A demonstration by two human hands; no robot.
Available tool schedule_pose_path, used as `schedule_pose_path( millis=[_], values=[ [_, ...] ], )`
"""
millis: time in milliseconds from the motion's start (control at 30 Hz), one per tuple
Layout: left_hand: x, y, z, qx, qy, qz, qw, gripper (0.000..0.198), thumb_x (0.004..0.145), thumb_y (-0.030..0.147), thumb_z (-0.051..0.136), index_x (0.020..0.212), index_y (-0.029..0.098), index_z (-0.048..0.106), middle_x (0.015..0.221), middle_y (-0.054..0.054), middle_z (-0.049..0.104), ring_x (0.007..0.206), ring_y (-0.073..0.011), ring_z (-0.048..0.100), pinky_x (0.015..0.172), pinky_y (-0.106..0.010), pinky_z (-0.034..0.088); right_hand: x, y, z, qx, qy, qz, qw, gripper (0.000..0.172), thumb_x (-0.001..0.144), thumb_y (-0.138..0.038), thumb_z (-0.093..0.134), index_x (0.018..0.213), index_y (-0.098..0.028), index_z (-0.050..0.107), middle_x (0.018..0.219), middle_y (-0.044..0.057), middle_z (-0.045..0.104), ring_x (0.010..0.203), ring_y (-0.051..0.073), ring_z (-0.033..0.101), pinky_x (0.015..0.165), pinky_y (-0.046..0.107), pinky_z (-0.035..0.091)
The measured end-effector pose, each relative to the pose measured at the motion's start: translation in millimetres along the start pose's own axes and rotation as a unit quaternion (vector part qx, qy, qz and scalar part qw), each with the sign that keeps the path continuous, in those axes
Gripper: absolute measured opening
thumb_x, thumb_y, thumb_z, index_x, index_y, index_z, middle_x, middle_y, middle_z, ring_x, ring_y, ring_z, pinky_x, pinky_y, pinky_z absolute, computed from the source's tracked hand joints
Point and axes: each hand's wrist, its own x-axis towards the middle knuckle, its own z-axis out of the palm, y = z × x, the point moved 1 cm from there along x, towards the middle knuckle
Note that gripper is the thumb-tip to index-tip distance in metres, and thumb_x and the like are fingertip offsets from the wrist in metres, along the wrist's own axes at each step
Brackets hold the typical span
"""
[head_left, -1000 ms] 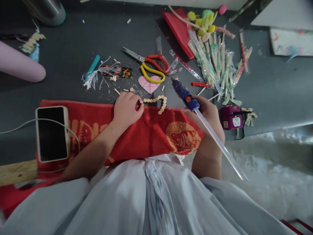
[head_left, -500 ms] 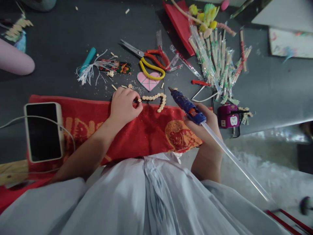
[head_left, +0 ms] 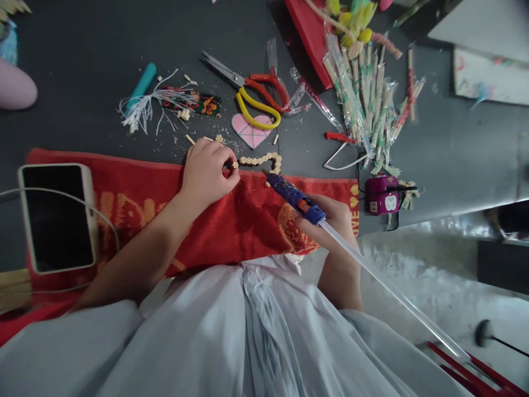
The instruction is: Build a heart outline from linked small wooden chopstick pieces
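Near the far edge of a red towel [head_left: 231, 215], my left hand [head_left: 209, 171] is closed, thumb and forefinger pinching a small beige piece [head_left: 235, 165]. Right beside it a knobbly beige strip [head_left: 258, 160] curves over the towel's edge; I cannot tell whether the pinched piece joins it. My right hand [head_left: 330, 220] is wrapped round a blue hot glue gun [head_left: 289, 194], with a long clear glue stick [head_left: 392, 292] trailing from its back. The gun's nozzle points left and covers the strip's lower end.
Behind my hands lie scissors [head_left: 256, 110] with red and yellow handles, a pink heart [head_left: 252, 132], and a white-tasselled piece [head_left: 142, 107]. A bundle of wrapped sticks [head_left: 367, 94] and a purple box [head_left: 382, 194] are at right. A phone [head_left: 58, 218] with a cable lies left.
My right hand has brought the glue gun left, so its nozzle is now at the beige strip. My left hand keeps its pinch. The whole view has shifted slightly.
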Motion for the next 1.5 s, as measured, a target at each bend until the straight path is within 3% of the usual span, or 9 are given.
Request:
schedule_pose_path(
  millis=[467, 767, 967, 1167, 1500],
  values=[
    [-2, -3, 5.6, -0.024, 0.04, 0.011, 0.999, 0.008, 0.088, 0.027, 0.059, 0.089, 0.022, 0.066, 0.095, -0.007, 0.068, 0.102, -0.0305, 0.059, 0.093, -0.047, 0.047, 0, -3, 7, -0.046, -0.009, -0.075, 0.996, 0.025, 0.086, -0.03, 0.071, 0.108, -0.018, 0.074, 0.09, 0.003, 0.079, 0.072, 0.016, 0.071, 0.068, 0.024, 0.055],
    [1, -8, 2.1, -0.046, 0.03, 0.04, 0.998, 0.008, 0.087, 0.027, 0.059, 0.086, 0.022, 0.064, 0.089, -0.004, 0.068, 0.097, -0.0276, 0.059, 0.092, -0.044, 0.046, 3, -13, 15, -0.084, -0.023, -0.064, 0.994, 0.024, 0.091, -0.035, 0.064, 0.106, -0.019, 0.073, 0.084, 0.004, 0.077, 0.069, 0.017, 0.069, 0.064, 0.025, 0.05],
    [4, -16, -2.4, -0.066, -0.015, 0.063, 0.996, 0.017, 0.083, 0.031, 0.061, 0.095, 0.023, 0.07, 0.087, -0.004, 0.065, 0.101, -0.0278, 0.058, 0.092, -0.044, 0.046, 4, -11, 15, -0.124, -0.026, -0.001, 0.992, 0.031, 0.086, -0.041, 0.06, 0.1, -0.018, 0.075, 0.059, -0.001, 0.065, 0.047, 0.014, 0.053, 0.052, 0.026, 0.04],
    [4, -20, -5.4, -0.082, -0.029, 0.071, 0.994, 0.022, 0.083, 0.034, 0.061, 0.097, 0.023, 0.073, 0.092, -0.004, 0.062, 0.101, -0.0261, 0.058, 0.095, -0.044, 0.045, 1, -15, 15, -0.084, -0.034, 0.013, 0.996, 0.026, 0.085, -0.04, 0.063, 0.1, -0.021, 0.072, 0.069, 0.0, 0.07, 0.057, 0.015, 0.06, 0.059, 0.025, 0.044],
    [4, -17, -10.9, -0.097, -0.025, 0.077, 0.992, 0.021, 0.083, 0.033, 0.061, 0.096, 0.024, 0.073, 0.092, -0.004, 0.065, 0.098, -0.0248, 0.06, 0.092, -0.044, 0.047, 2, -14, 18, -0.095, -0.014, 0.012, 0.995, 0.026, 0.082, -0.04, 0.064, 0.097, -0.021, 0.071, 0.066, 0.0, 0.069, 0.055, 0.015, 0.059, 0.056, 0.026, 0.043]
  ],
)
